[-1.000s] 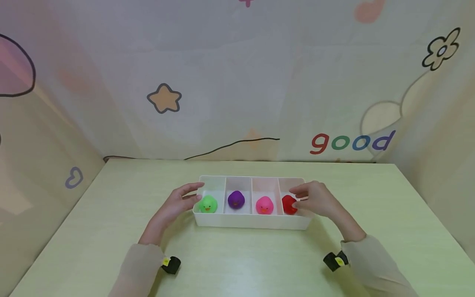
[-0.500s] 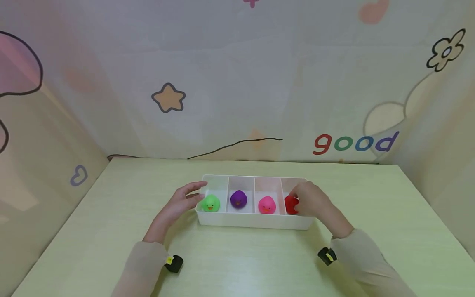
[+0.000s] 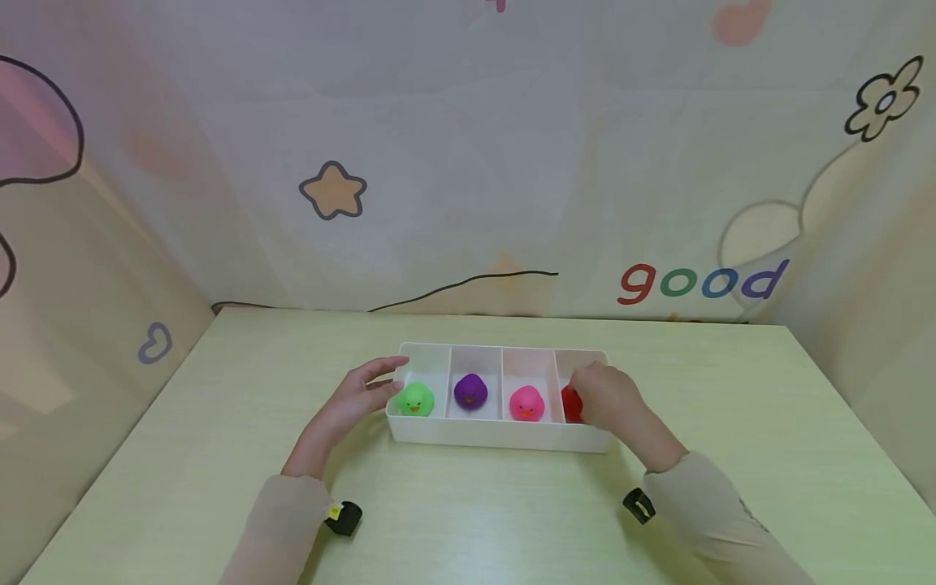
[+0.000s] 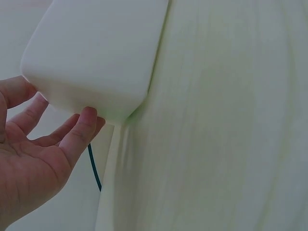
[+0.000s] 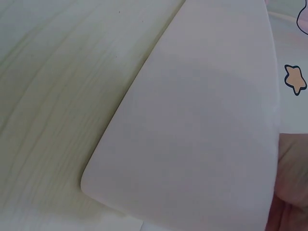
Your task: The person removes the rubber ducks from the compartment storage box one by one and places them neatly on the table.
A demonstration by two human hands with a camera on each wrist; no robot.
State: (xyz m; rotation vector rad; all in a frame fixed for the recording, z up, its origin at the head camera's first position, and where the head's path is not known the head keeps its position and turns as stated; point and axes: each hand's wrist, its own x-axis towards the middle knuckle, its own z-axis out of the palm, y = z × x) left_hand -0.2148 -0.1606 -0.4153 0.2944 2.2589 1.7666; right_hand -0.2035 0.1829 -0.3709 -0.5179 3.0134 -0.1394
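A white tray [image 3: 504, 436] with four-sided compartments in a row lies on the table. Down in its far-right compartment, my right hand [image 3: 609, 396] grips a red rubber duck [image 3: 570, 405], its fingertips hidden behind the hand. The tray's wall [image 5: 183, 115] mostly covers that hand in the right wrist view. At the tray's left end, my left hand [image 3: 356, 392] touches the wall with extended fingers [image 4: 81, 132]. A green rubber duck [image 3: 416, 400], a purple one [image 3: 471, 392] and a pink one [image 3: 526, 404] sit in the other compartments, one in each.
A pale wooden table [image 3: 468, 520] reaches back to a printed cloth backdrop [image 3: 453, 162]. Cloth also hangs along both sides. Black wrist cameras [image 3: 344, 518] sit beneath the sleeves.
My right hand has moved in and down over the red rubber duck, its fingers closing around it. The left hand stays at the tray's end; the whole view has shifted slightly.
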